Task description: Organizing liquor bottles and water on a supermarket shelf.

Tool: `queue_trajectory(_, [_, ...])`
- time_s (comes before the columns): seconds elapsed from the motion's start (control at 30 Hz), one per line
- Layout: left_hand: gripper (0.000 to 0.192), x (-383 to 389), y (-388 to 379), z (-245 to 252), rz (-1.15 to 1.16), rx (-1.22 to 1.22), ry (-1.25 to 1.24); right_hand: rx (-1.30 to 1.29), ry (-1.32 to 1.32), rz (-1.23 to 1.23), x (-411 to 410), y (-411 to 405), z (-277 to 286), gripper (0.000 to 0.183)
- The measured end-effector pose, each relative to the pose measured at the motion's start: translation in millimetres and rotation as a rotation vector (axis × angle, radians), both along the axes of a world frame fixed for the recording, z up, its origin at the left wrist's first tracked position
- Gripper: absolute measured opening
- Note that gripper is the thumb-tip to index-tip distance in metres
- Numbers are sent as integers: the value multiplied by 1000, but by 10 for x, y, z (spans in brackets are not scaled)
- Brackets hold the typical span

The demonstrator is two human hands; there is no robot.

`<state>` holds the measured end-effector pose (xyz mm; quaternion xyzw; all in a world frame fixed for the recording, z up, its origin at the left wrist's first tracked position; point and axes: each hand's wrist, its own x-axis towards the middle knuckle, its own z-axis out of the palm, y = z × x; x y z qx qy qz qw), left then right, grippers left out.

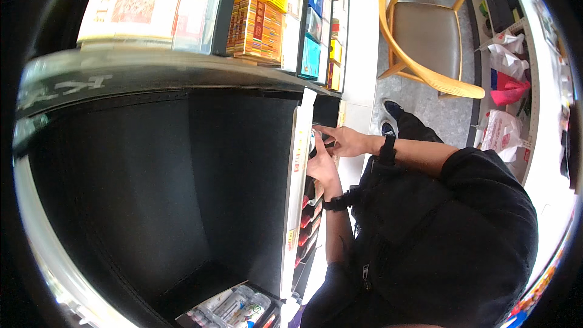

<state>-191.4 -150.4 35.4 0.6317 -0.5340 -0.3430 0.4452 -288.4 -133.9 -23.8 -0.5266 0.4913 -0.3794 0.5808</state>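
My left hand [324,169] reaches in past a white shelf-edge strip [298,164] that carries price labels. Its extended finger points toward a small pale rounded thing [312,142], mostly hidden behind the strip and the hand. From the other side comes my right hand [348,142], its fingertips meeting that same spot close to the left fingers. Whether either hand grips the pale thing cannot be made out. Below the left wrist, several dark items with red ends [304,218] stand in a row behind the strip.
A black cabinet compartment [164,168] lies left of the strip. Above it are cigarette packs [257,27] and a glass edge [159,70]. Clear plastic bottles [241,307] sit at the bottom. A wooden armchair [426,38] and plastic bags [503,132] are on the right.
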Motion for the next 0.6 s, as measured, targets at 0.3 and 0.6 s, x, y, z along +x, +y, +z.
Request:
queue_trajectory(0.3, [38,-17,-324,19,-31,100,-73,-26,53,9,19,-308,-44,71])
queue_trajectory(0.6, [39,-209,-271,422,11,295,-213,-139,86,-48,183,-515,-228,47])
